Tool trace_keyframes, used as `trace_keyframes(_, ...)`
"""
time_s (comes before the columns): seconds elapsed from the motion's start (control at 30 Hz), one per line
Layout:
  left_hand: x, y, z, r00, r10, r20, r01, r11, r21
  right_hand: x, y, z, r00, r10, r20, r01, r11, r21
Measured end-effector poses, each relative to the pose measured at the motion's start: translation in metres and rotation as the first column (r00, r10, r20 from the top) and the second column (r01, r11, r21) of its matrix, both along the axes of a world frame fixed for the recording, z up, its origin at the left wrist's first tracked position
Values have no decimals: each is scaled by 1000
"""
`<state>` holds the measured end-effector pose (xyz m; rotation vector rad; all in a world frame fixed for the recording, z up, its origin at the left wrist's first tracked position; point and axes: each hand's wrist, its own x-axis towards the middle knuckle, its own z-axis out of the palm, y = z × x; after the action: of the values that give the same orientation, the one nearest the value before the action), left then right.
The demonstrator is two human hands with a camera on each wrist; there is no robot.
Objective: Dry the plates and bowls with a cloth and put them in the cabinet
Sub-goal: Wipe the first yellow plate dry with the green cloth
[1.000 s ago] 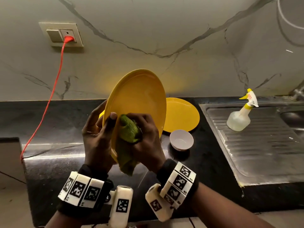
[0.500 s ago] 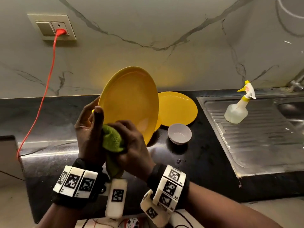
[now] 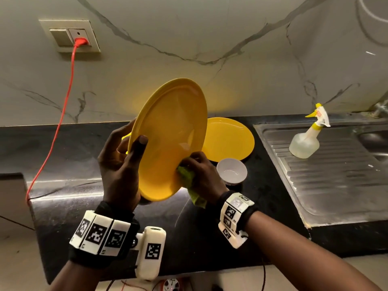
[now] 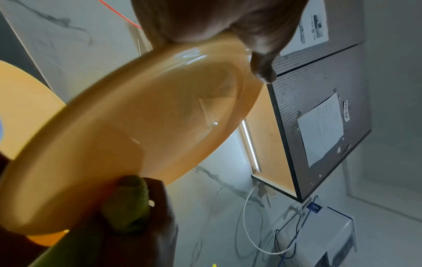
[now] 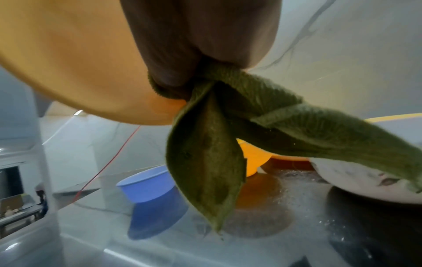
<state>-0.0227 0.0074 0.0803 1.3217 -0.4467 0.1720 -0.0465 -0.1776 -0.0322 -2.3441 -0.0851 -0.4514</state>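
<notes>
The plate [image 3: 172, 139], round, glossy yellow plastic, stands tilted on edge above the black counter [image 3: 69, 208]. The left hand [image 3: 119, 164] grips its rim, thumb across the front, fingers curled behind. The right hand [image 3: 201, 175] is bunched around a nubbly green cloth [image 3: 188, 178], pressing it to the plate's lower face; a loose tail dangles. Behind lie a second yellow plate [image 3: 228, 139] and a small white bowl [image 3: 232, 171], beside the ribbed steel drainboard [image 3: 336, 181].
</notes>
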Motion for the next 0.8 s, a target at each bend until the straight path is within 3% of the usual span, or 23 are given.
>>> trace_keyframes(0.13, -6, -4, 1, 999, -34, 22, 33, 999, 18, 20, -23, 11, 974, -228, 10, 225, 967, 117)
trace_keyframes(0.23, -12, -6, -3, 998, -62, 26, 61, 997, 37, 36, -33, 25, 906, -418, 64, 391, 886, 252)
trace_keyframes(0.37, -17, -9, -8, 997, -70, -21, 70, 997, 43, 52, -41, 52, 821, -559, 121, 475, 784, 400)
trace_keyframes(0.57, -10, -7, -12, 990, -73, -119, 82, 995, 66, 58, -15, 95, 772, -487, 408, 265, 830, 491)
trace_keyframes(0.7, -5, -10, -15, 988, -85, -128, 89, 995, 33, 46, 23, 107, 802, -222, 554, 99, 965, 244)
trace_keyframes(0.8, 2, -6, -14, 986, -97, -136, 103, 994, 34, 42, 31, 105, 830, -87, 551, 21, 992, 125)
